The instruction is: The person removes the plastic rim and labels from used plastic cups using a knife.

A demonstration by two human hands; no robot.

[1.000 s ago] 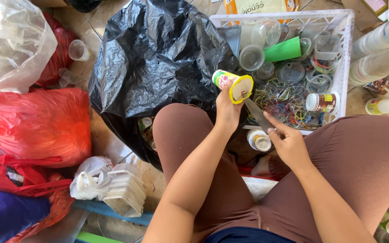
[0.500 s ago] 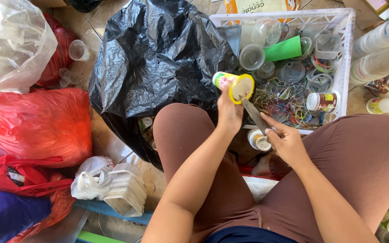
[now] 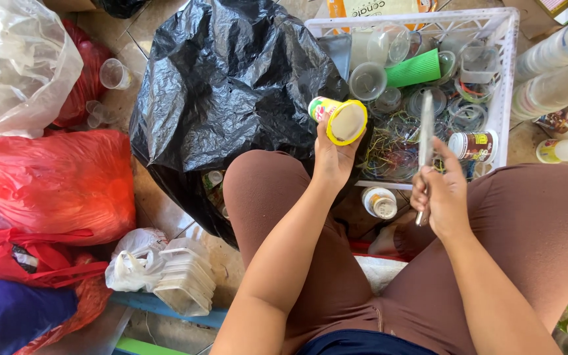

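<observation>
My left hand holds a small yellow-rimmed plastic cup on its side, its open mouth turned toward me, above my left knee. My right hand grips a thin knife that points up and away, apart from the cup. Both hands hover in front of a white plastic crate filled with clear cups, lids, a green ribbed cup and tangled rubber bands.
A big black plastic bag lies left of the crate. Red bags, a clear bag and stacked clear containers sit at the left. Stacked cups and small bottles lie right of the crate. A small jar stands between my knees.
My right hand has drawn the knife away from the cup's mouth, over to the right, and turned it upright. The cup has tilted slightly in my left hand.
</observation>
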